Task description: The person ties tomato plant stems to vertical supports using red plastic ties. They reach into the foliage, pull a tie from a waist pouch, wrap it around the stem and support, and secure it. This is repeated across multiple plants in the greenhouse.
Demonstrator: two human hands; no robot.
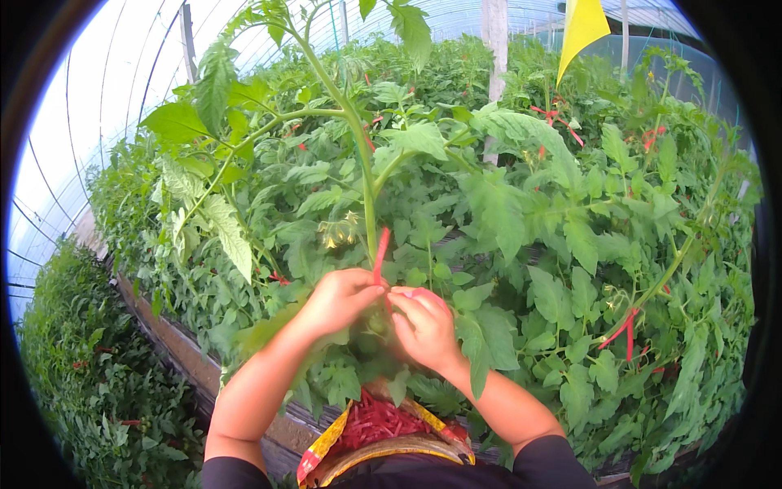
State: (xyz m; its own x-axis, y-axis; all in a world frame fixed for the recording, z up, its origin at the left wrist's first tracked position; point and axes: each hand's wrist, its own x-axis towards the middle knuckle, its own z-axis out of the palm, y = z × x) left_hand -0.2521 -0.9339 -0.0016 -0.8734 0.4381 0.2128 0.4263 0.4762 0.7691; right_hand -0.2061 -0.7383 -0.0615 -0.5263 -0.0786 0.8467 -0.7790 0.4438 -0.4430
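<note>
In the middle of the view my left hand (343,301) pinches a red plastic strip (381,250) between thumb and fingertips, its free end sticking up. Close beside it, my right hand (426,324) grips the strip lower down, and some pinkish red shows over its knuckles. Both hands are at the stem of a tomato plant (368,202), which rises just behind them and bends up to the left. Whether the strip goes fully around the stem is hidden by my fingers. At my waist hangs an open bag (324,443) filled with loose red strips (382,422).
Yellow blossoms (339,235) hang just left of the stem. Another stem at right carries a tied red strip (626,330). Dense tomato rows surround me, with a post (496,55) and a yellow hanging sheet (580,33) behind. A soil path (183,342) runs at left.
</note>
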